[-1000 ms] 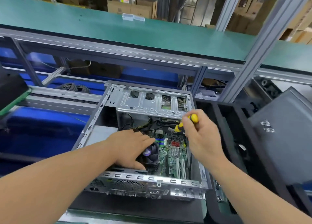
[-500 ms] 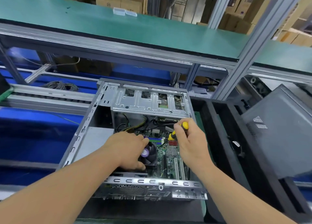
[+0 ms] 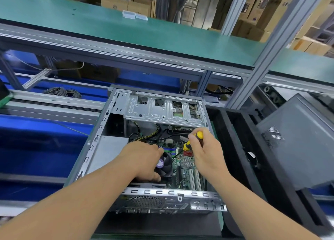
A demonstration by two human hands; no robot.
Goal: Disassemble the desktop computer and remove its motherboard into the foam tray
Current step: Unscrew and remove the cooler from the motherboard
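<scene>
An open metal computer case (image 3: 101, 135) lies on its side in front of me, with a silver drive cage (image 3: 162, 111) at its far end. Inside sits the green motherboard (image 3: 182, 167) with a black fan cooler (image 3: 167, 164). My left hand (image 3: 144, 160) rests on the cooler, fingers curled over its left side. My right hand (image 3: 206, 153) grips a yellow-and-black screwdriver (image 3: 191, 140), its tip down at the board's upper right area. A black foam tray (image 3: 233, 149) stands directly right of the case.
A grey case side panel (image 3: 300, 145) leans on the foam tray at the right. A green shelf (image 3: 126, 31) on an aluminium frame runs overhead at the back. Blue surfaces and a conveyor rail (image 3: 54, 104) with coiled cable lie left.
Both hands hold much the same spots inside the case. My right hand with the screwdriver has shifted slightly; the camera view has moved a little.
</scene>
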